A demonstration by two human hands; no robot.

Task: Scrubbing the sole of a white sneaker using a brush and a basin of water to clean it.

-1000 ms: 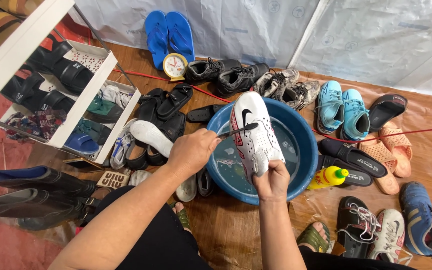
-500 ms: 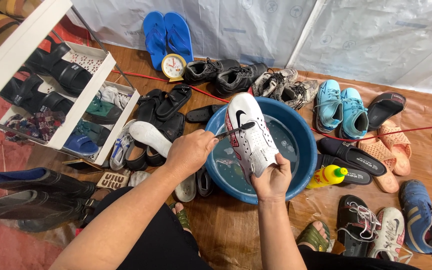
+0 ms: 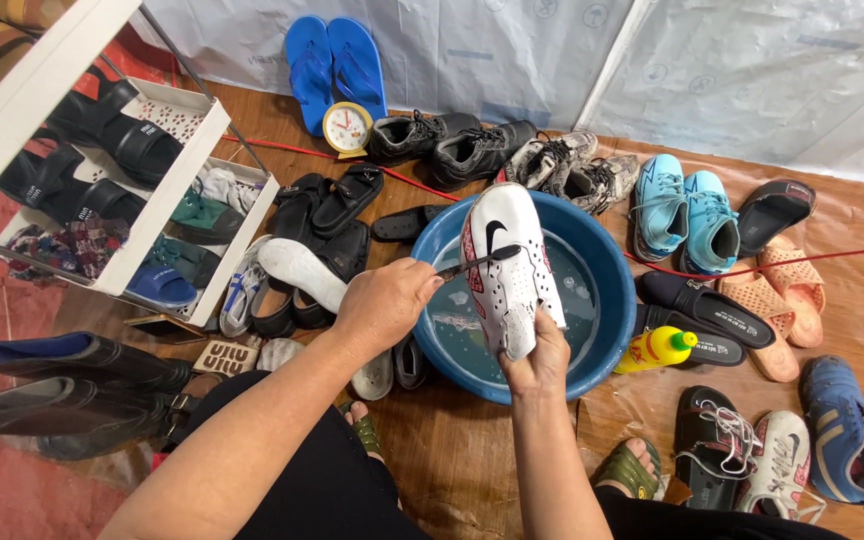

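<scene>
My right hand (image 3: 535, 360) grips the heel end of a white sports shoe (image 3: 505, 268) with a black mark, held sole up over a blue basin (image 3: 602, 300) of soapy water. My left hand (image 3: 384, 302) holds a thin dark-handled brush (image 3: 479, 263) whose head lies across the shoe's sole. Both forearms reach in from the bottom of the view.
Many shoes ring the basin: black sneakers (image 3: 452, 145), cyan boots (image 3: 687, 215), blue flip-flops (image 3: 337, 60), orange slippers (image 3: 782, 300), black sandals (image 3: 327, 205). A yellow bottle (image 3: 657, 349) lies right of the basin. A small clock (image 3: 347, 128) and a white shoe rack (image 3: 132, 190) stand left.
The shoe has shifted slightly left and down over the basin. My left hand has moved the brush across the sole.
</scene>
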